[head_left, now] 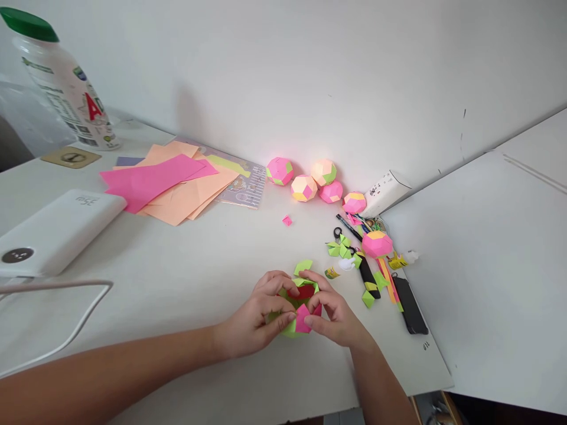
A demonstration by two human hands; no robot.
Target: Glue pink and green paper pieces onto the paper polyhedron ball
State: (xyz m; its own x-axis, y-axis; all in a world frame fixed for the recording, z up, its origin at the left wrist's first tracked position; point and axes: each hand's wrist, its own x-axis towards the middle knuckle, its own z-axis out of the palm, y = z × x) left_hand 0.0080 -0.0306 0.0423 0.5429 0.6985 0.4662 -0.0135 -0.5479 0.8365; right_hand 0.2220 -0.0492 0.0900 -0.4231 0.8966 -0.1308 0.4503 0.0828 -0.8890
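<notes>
We are holding a half-closed paper ball (303, 319) low over the near part of the bench (212, 254), between our left hand (254, 319) and our right hand (337, 319). Our fingers are curling around its rim, thumbs and forefingers apparently pinching the pink facet at the near side from both edges; exactly where each tip is pressing, we cannot tell.

The green and pink wall is already standing, but the top is gaping and showing a red interior, so we are judging this ball well begun and not yet closed. Six others are looking complete: a pink-and-green ball (280, 170), two peach ones (303, 188) (323, 172), a pink one (331, 191) and two pink-and-yellow ones (354, 202) (377, 243).

Folded green pieces (334, 249) are lying unattached to our right, a small pink piece (287, 220) is sitting alone, and flat paper sheets (195, 198) are waiting at left, apparently unused.
</notes>
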